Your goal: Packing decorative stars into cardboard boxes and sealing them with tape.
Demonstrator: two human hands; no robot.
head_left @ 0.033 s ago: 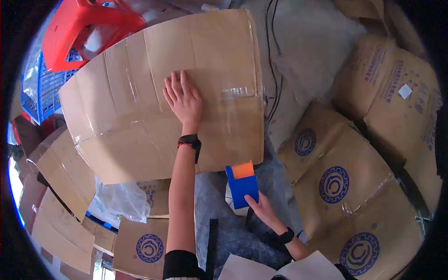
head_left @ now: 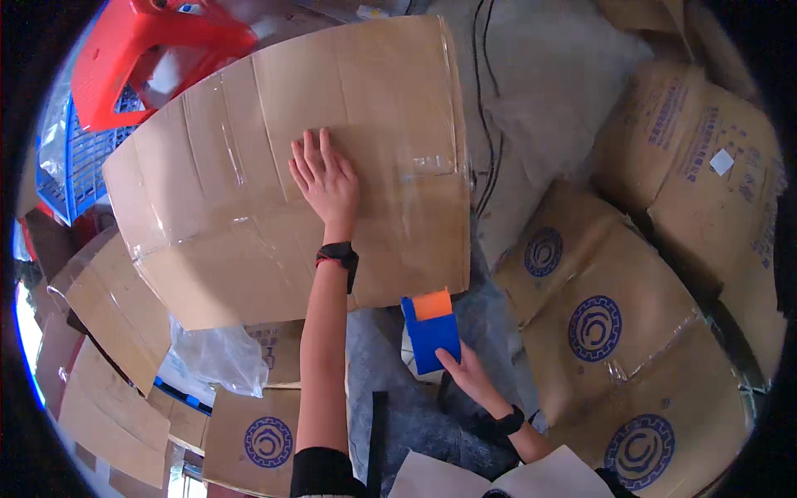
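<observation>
A big brown carton (head_left: 290,191) fills the upper middle of the view, lying broad side up with its near edge toward the person. Its cardboard is worn and creased — a long fold runs up the face, clear tape crosses it in strips, and a glossy patch of tape shines near the right edge. The left hand (head_left: 325,181) lies flat on this face, palm down, fingers straight and together pointing away, gripping nothing; a dark band (head_left: 338,253) sits on that wrist. Just below the carton's near right corner, touching or nearly touching its edge, is a tape dispenser (head_left: 432,332) — a blue body with an orange flap at the top, standing on end over the grey floor (head_left: 398,415). The right hand (head_left: 466,373) comes up from below and holds the blue body at its lower right, fingers curled loosely round that corner; how tight the grip is cannot be told. That wrist wears a dark band too. To the right lie several flattened cartons with round blue emblems (head_left: 594,328), overlapping one another. At upper left a red plastic stool (head_left: 158,50) stands over a blue crate (head_left: 79,158). Crumpled clear plastic (head_left: 220,357) sits below the carton's left side, with more flat cardboard (head_left: 108,307) beside it.
</observation>
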